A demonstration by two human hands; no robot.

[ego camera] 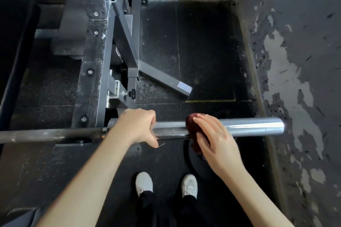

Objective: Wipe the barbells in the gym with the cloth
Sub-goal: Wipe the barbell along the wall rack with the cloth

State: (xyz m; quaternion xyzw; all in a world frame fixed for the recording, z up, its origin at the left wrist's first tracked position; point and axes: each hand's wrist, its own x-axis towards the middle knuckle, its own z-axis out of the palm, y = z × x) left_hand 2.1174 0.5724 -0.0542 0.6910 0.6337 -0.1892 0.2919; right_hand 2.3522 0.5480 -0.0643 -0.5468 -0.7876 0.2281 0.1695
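A steel barbell (254,127) lies horizontally across the lower middle of the head view, its shiny sleeve end pointing right and its darker shaft running off to the left. My left hand (137,125) grips the sleeve near the rack, fingers curled over the top. A dark red cloth (191,125) is wrapped over the sleeve just right of that hand. My right hand (214,138) holds the cloth against the bar, fingers laid over it and curving round the sleeve.
A black steel rack (94,64) with bolts stands to the left and carries the bar. A peeling grey wall (295,61) rises close on the right. A dark weight plate (195,162) lies on the rubber floor below the cloth. My white shoes (144,182) stand beneath.
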